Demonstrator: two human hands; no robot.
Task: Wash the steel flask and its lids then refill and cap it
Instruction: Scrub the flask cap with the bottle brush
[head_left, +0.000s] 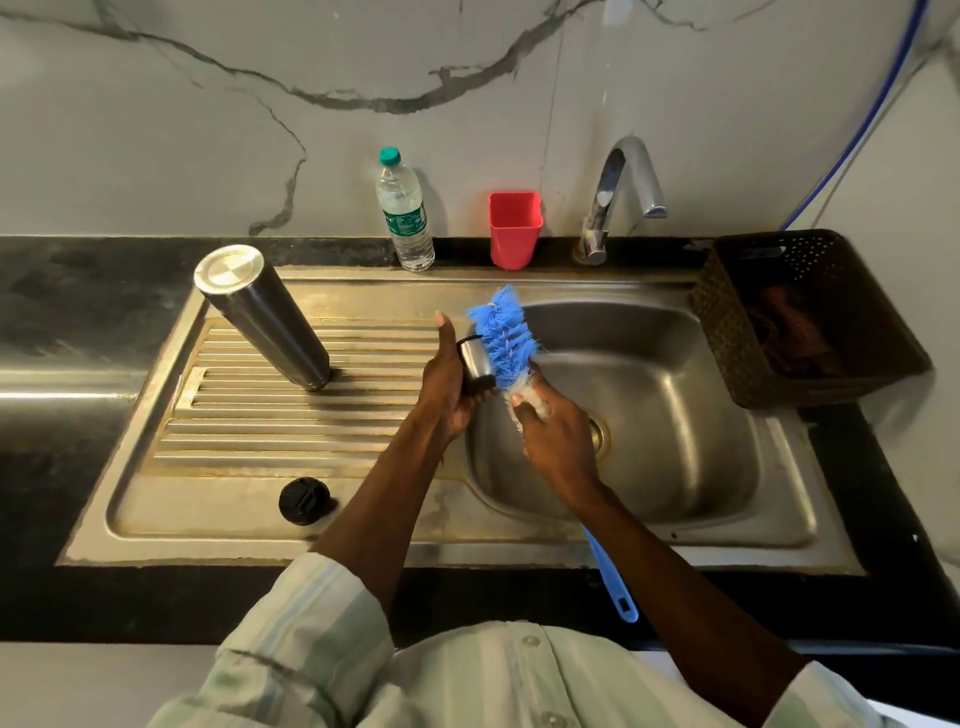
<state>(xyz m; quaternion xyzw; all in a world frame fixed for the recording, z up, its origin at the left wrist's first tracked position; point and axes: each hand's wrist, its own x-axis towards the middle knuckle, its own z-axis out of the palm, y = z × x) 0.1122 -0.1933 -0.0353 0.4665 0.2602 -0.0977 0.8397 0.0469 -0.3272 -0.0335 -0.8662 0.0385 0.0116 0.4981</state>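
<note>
The steel flask (262, 317) stands upside down on the ribbed drainboard (291, 426), left of the basin. My left hand (447, 384) grips a small steel cup lid (477, 364) over the basin's left edge. My right hand (556, 436) holds a blue bottle brush (501, 338) just below its bristles, and the bristles lie against the lid. The brush's blue handle (610, 577) runs back under my right forearm. A black inner lid (304, 500) lies on the flat front part of the drainboard.
A clear water bottle (405, 213) with a teal cap and a red plastic cup (514, 228) stand at the back ledge. The tap (618, 197) rises behind the sink basin (670, 405); no water is visibly running. A dark perforated basket (810, 317) sits at the right.
</note>
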